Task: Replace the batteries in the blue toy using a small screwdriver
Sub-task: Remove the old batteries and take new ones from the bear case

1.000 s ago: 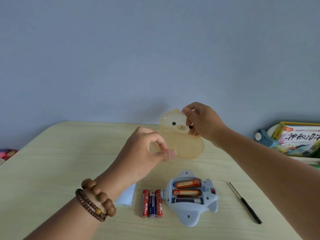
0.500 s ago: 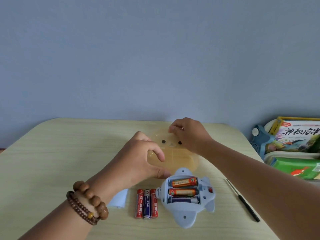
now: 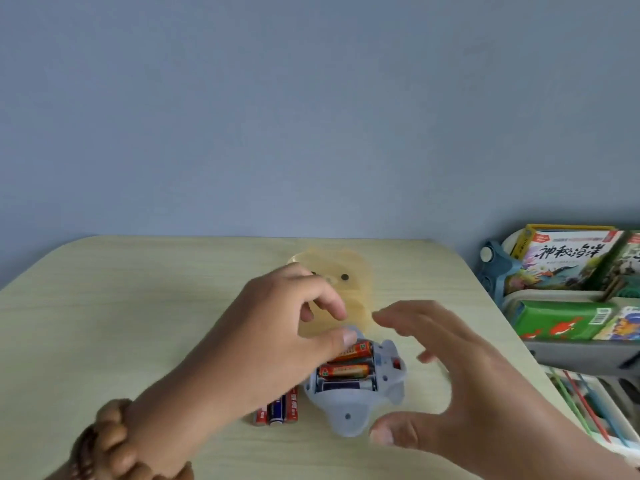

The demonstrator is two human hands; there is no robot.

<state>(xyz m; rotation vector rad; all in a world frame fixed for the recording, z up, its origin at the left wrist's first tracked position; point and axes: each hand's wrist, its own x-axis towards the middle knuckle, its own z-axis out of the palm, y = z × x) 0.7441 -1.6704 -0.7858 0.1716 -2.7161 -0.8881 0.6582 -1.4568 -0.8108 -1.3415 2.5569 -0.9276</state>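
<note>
The pale blue toy lies belly up on the wooden table, its battery bay uncovered with three batteries inside. Three loose batteries lie side by side just left of it. My left hand hovers over the toy's left end, fingers loosely curled, holding nothing. My right hand is spread open to the right of the toy, thumb near its tail, blurred by motion. A translucent yellow bear-faced case lies flat behind the toy. The screwdriver is hidden behind my right hand.
A grey rack at the right holds picture books and a green packet, beside the table's right edge. A blue toy piece sits at the rack's left end. A beaded bracelet is on my left wrist.
Both hands set the yellow bear case down on the table behind the toy and let go. They have moved toward me to either side of the toy.
</note>
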